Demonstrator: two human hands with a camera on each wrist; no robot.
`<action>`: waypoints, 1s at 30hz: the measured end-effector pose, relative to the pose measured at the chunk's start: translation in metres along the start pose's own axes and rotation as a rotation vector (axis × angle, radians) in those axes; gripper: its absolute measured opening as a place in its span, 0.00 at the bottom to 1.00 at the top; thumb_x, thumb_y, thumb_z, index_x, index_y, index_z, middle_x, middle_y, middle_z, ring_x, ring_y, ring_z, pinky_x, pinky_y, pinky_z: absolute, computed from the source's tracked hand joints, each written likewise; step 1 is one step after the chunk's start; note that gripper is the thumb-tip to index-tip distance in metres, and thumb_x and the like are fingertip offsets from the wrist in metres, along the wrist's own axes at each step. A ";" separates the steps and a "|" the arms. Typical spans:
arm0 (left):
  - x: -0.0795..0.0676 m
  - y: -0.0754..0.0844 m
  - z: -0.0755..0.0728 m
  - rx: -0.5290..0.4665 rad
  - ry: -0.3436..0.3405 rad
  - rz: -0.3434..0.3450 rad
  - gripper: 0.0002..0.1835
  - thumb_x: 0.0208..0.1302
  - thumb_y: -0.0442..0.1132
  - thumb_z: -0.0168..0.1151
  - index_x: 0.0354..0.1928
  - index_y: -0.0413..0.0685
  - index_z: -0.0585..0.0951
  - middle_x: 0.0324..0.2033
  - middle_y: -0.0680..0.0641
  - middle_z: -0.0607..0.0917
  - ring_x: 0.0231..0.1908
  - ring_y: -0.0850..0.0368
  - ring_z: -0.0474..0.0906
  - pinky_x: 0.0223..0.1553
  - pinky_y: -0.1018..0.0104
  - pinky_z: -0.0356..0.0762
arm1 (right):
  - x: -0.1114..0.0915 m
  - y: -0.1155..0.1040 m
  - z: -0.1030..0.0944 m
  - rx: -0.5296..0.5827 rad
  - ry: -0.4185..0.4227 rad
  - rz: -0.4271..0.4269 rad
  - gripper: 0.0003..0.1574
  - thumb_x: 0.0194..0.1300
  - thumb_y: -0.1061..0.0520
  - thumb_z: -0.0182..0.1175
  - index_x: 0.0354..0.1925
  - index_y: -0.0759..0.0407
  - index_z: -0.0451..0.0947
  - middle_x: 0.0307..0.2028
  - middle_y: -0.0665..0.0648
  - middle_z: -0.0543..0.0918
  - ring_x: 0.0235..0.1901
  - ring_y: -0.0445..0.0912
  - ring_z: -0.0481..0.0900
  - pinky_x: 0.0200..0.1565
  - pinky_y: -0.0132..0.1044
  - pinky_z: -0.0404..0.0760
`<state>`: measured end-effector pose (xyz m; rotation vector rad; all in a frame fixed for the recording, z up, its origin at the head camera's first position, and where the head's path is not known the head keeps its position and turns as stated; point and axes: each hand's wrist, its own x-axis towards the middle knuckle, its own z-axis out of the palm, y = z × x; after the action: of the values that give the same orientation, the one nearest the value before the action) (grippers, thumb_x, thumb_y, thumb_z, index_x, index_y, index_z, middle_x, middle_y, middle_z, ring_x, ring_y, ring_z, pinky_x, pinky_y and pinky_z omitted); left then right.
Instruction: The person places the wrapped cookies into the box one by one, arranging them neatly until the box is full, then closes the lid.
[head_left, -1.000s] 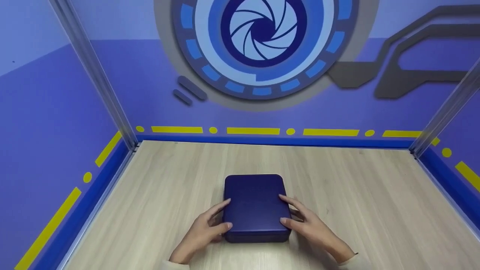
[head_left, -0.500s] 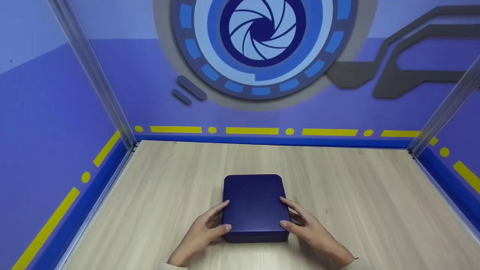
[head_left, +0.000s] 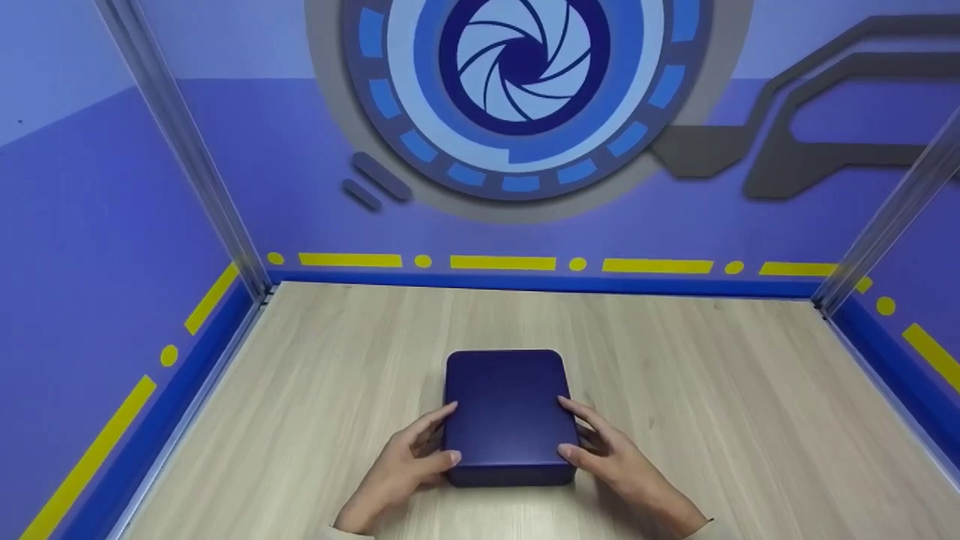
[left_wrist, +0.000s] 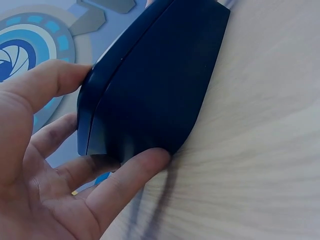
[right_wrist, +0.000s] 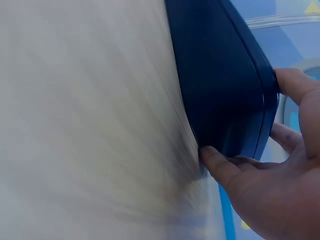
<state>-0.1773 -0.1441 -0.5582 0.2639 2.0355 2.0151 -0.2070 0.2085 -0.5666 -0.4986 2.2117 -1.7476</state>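
Note:
A dark blue rectangular box (head_left: pixel 508 412) with rounded corners lies flat, lid up, near the front middle of the wooden table. My left hand (head_left: pixel 401 469) grips its left side, with the thumb at the near corner and a finger on the lid's edge. On the opposite side my right hand (head_left: pixel 622 457) holds it the same way. A thin seam below the lid runs along the box (left_wrist: pixel 150 85) in the left wrist view, and the lid is closed. In the right wrist view, one fingertip touches the lower corner of the box (right_wrist: pixel 220 75). Its contents are hidden.
The light wooden table (head_left: pixel 337 360) extends around the box on all sides. Behind it stands a blue printed wall (head_left: pixel 480 240) with yellow dashes, and side panels flank the table. Metal posts (head_left: pixel 187 150) rise at the back corners.
The box and both hands stay almost in place. My right fingers have slid slightly toward me along the box's edge, and the head view has shifted a little.

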 end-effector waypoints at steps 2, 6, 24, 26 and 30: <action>0.000 -0.001 -0.001 0.007 -0.001 0.017 0.40 0.70 0.37 0.72 0.81 0.46 0.67 0.79 0.24 0.54 0.75 0.21 0.53 0.52 0.46 0.86 | 0.000 0.000 0.001 0.003 -0.004 0.000 0.45 0.77 0.54 0.66 0.83 0.55 0.60 0.82 0.71 0.51 0.76 0.73 0.58 0.69 0.47 0.73; 0.001 -0.002 -0.002 0.010 -0.001 0.033 0.40 0.69 0.36 0.73 0.80 0.44 0.68 0.78 0.22 0.54 0.75 0.21 0.53 0.55 0.47 0.84 | 0.000 0.001 0.001 0.012 -0.008 0.007 0.45 0.77 0.53 0.66 0.83 0.54 0.60 0.82 0.72 0.51 0.76 0.72 0.58 0.68 0.42 0.75; 0.003 -0.005 -0.003 -0.015 -0.032 0.025 0.38 0.73 0.38 0.71 0.81 0.45 0.67 0.78 0.23 0.55 0.75 0.22 0.55 0.56 0.43 0.83 | -0.003 0.003 0.004 -0.020 0.049 0.043 0.46 0.76 0.50 0.68 0.83 0.52 0.60 0.82 0.71 0.53 0.77 0.71 0.58 0.71 0.53 0.70; 0.004 -0.005 -0.004 -0.009 -0.038 0.030 0.38 0.73 0.39 0.70 0.81 0.46 0.67 0.78 0.23 0.55 0.75 0.22 0.54 0.56 0.42 0.82 | -0.003 0.002 0.004 -0.030 0.065 0.054 0.46 0.75 0.49 0.69 0.83 0.51 0.61 0.81 0.70 0.53 0.77 0.71 0.58 0.72 0.56 0.69; 0.007 -0.005 -0.005 -0.007 -0.058 0.039 0.38 0.75 0.40 0.69 0.82 0.46 0.65 0.79 0.24 0.54 0.75 0.22 0.55 0.56 0.42 0.82 | -0.002 0.002 0.004 -0.042 0.095 0.055 0.46 0.73 0.49 0.70 0.82 0.50 0.63 0.81 0.69 0.57 0.76 0.69 0.61 0.72 0.61 0.67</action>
<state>-0.1851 -0.1466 -0.5634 0.3591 2.0028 2.0123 -0.2034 0.2064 -0.5696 -0.3676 2.3080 -1.7335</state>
